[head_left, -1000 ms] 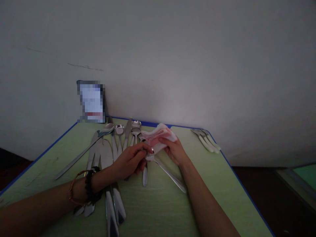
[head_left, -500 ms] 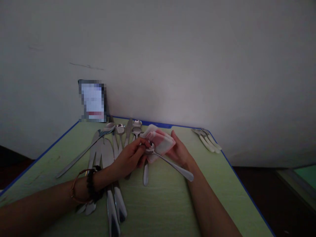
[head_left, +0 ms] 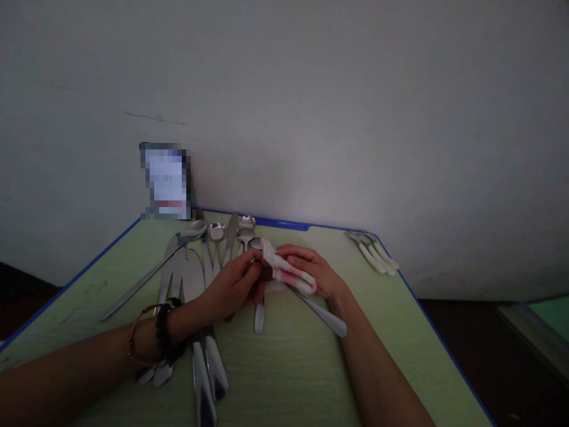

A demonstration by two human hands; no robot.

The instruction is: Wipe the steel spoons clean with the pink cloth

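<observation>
Hands (head_left: 317,273): curled round spoon (head_left: 326,317) and cloth (head_left: 291,276) | knives (head_left: 192,280) (left forearm (head_left: 191,322) across them) | white-handled forks (head_left: 370,259) rightward

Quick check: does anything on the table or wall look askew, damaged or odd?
Two things: the long-handled silver metal spoon at far left lies slantwise, unlike the nearly lengthwise silver metal knives near it; and the pale grey wall bears a thin dark streak, whether scratch or crack I cannot tell. I see no spill.
</observation>
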